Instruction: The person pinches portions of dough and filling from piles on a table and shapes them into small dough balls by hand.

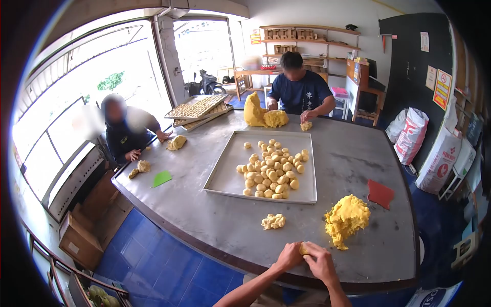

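At the near edge of the metal table, my left hand (289, 256) and my right hand (320, 262) meet around a small piece of pale dough (305, 249). Both hands are closed on it, and most of it is hidden by my fingers. Beyond my right hand lies a crumbly yellow mound of filling or dough (349, 219). A cluster of small pale dough pieces (273, 221) rests to the left of it. Farther in stands a shallow metal tray (220, 179) with several round dough balls (271, 169) heaped in it.
A red scraper (380, 194) lies to the right, a green scraper (162, 178) to the left. Two people handle dough across the metal table (353, 143), beside a large yellow mound (254, 111) and stacked trays (197, 107). Sacks (411, 135) stand on the floor at right.
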Demonstrator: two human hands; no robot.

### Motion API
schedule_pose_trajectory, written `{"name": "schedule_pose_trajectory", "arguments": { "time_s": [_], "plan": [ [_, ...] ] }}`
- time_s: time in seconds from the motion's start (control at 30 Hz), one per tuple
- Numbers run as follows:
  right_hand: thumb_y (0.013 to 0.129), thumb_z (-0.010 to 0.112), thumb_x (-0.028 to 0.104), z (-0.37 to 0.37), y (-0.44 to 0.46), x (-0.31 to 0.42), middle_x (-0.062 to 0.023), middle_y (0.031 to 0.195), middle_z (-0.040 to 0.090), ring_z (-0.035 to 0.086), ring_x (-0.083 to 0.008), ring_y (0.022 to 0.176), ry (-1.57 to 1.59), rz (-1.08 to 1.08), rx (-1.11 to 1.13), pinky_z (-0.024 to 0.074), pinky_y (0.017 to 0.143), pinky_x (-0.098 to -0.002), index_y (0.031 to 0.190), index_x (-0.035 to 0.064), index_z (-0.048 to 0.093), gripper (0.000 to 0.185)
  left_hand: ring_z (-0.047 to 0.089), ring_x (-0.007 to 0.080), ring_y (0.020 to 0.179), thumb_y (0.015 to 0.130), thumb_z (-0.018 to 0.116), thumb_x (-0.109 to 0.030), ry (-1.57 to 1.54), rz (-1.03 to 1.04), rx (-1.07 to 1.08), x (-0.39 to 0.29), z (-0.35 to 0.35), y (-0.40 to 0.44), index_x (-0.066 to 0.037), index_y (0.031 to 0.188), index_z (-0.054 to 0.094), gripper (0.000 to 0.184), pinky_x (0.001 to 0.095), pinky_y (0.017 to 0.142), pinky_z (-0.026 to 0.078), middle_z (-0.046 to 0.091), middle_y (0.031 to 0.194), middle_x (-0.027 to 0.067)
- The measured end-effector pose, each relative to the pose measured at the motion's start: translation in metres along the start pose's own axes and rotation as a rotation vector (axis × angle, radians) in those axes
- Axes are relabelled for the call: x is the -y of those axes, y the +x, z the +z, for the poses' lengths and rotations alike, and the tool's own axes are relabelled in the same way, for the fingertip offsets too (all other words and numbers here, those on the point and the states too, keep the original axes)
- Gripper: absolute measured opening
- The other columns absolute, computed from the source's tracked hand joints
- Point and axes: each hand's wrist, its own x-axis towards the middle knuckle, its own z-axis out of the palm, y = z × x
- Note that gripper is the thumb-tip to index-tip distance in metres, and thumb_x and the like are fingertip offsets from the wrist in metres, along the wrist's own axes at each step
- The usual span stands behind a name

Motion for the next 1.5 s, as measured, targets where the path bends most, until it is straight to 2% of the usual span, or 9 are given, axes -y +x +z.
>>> {"name": "schedule_pose_trajectory", "arguments": {
  "time_s": [0.3, 0.5, 0.6, 1.0, 1.1, 1.17, 1.27, 1.37, 1.5],
  "plan": [
    [0.086, 0.069, 0.001, 0.022, -0.011, 0.009, -0.0167, 0.091, 0.068, 0.067, -0.0346, 0.083, -0.317, -0.069, -0.017, 0.0541, 0.077, -0.0432, 0.104, -0.0005, 0.074, 0.018, 0.068, 0.0422, 0.096, 0.083, 0.073, -0.016, -0.247, 0.027, 0.026, -0.003, -0.004, -0.013, -0.006, 0.116, 0.059, 0.038, 0.0481, 0.081, 0.053, 0.072, 0.095, 0.0200],
    [0.073, 0.085, 0.002, 0.001, 0.014, -0.027, -0.0060, 0.083, 0.064, 0.059, -0.0093, 0.068, -0.009, 0.288, 0.159, 0.0527, 0.064, -0.0281, 0.130, 0.0016, 0.067, 0.059, 0.070, 0.0373, 0.091, 0.082, 0.078, -0.017, -0.296, 0.203, 0.022, 0.012, 0.000, -0.012, -0.003, 0.105, 0.063, 0.031, 0.0424, 0.079, 0.054, 0.070, 0.091, 0.0170],
    [0.072, 0.086, 0.005, 0.013, 0.019, -0.055, -0.0061, 0.087, 0.061, 0.056, -0.0100, 0.068, 0.151, 0.504, 0.293, 0.0518, 0.064, -0.0286, 0.132, 0.0018, 0.065, 0.063, 0.071, 0.0345, 0.090, 0.082, 0.077, -0.014, -0.359, 0.211, 0.069, 0.003, -0.006, -0.016, -0.001, 0.102, 0.063, 0.028, 0.0420, 0.078, 0.054, 0.070, 0.091, 0.0174],
    [0.076, 0.074, 0.000, -0.011, 0.021, -0.033, -0.0134, 0.101, 0.061, 0.062, -0.0241, 0.087, -0.078, 0.283, 0.172, 0.0523, 0.077, -0.0361, 0.124, 0.0011, 0.068, 0.048, 0.066, 0.0396, 0.083, 0.087, 0.070, -0.019, -0.164, 0.287, -0.075, 0.007, 0.013, -0.009, 0.000, 0.098, 0.063, 0.023, 0.0452, 0.073, 0.052, 0.067, 0.087, 0.0197],
    [0.082, 0.070, -0.001, -0.033, 0.009, -0.040, -0.0185, 0.113, 0.060, 0.058, -0.0366, 0.107, -0.501, 0.132, -0.030, 0.0484, 0.093, -0.0441, 0.122, 0.0018, 0.070, 0.040, 0.065, 0.0354, 0.076, 0.096, 0.064, -0.020, -0.141, 0.152, -0.157, 0.019, 0.021, -0.005, 0.001, 0.097, 0.065, 0.021, 0.0429, 0.071, 0.052, 0.066, 0.085, 0.0193],
    [0.083, 0.069, -0.002, -0.037, -0.003, -0.063, -0.0210, 0.116, 0.062, 0.059, -0.0384, 0.107, -0.534, 0.160, -0.051, 0.0491, 0.092, -0.0444, 0.120, 0.0012, 0.071, 0.037, 0.058, 0.0117, 0.071, 0.106, 0.054, -0.025, -0.627, -0.085, -0.123, -0.003, 0.008, -0.012, 0.001, 0.099, 0.069, 0.031, 0.0302, 0.067, 0.051, 0.068, 0.084, 0.0050],
    [0.083, 0.070, -0.001, -0.042, -0.016, -0.083, -0.0202, 0.111, 0.067, 0.063, -0.0383, 0.102, -0.489, 0.134, -0.136, 0.0508, 0.089, -0.0435, 0.118, 0.0001, 0.071, 0.034, 0.056, 0.0105, 0.065, 0.107, 0.053, -0.031, -0.805, -0.147, -0.156, 0.028, 0.025, -0.008, 0.002, 0.093, 0.069, 0.039, 0.0273, 0.060, 0.047, 0.061, 0.069, 0.0038],
    [0.085, 0.069, 0.000, -0.053, -0.023, -0.085, -0.0187, 0.107, 0.068, 0.064, -0.0361, 0.101, -0.396, 0.212, -0.212, 0.0509, 0.087, -0.0435, 0.116, -0.0001, 0.071, 0.030, 0.053, 0.0109, 0.069, 0.109, 0.048, -0.028, -0.904, -0.097, -0.156, 0.008, 0.009, -0.013, -0.003, 0.090, 0.055, 0.031, 0.0265, 0.066, 0.046, 0.059, 0.078, 0.0044],
    [0.086, 0.071, 0.003, -0.058, -0.018, -0.092, -0.0208, 0.114, 0.067, 0.065, -0.0394, 0.102, -0.484, 0.277, -0.389, 0.0522, 0.090, -0.0430, 0.116, -0.0020, 0.070, 0.030, 0.061, 0.0141, 0.098, 0.098, 0.061, -0.007, -0.647, -0.012, -0.091, -0.002, 0.001, -0.012, -0.003, 0.127, 0.052, 0.030, 0.0287, 0.089, 0.050, 0.065, 0.108, 0.0103]
  ]
}}
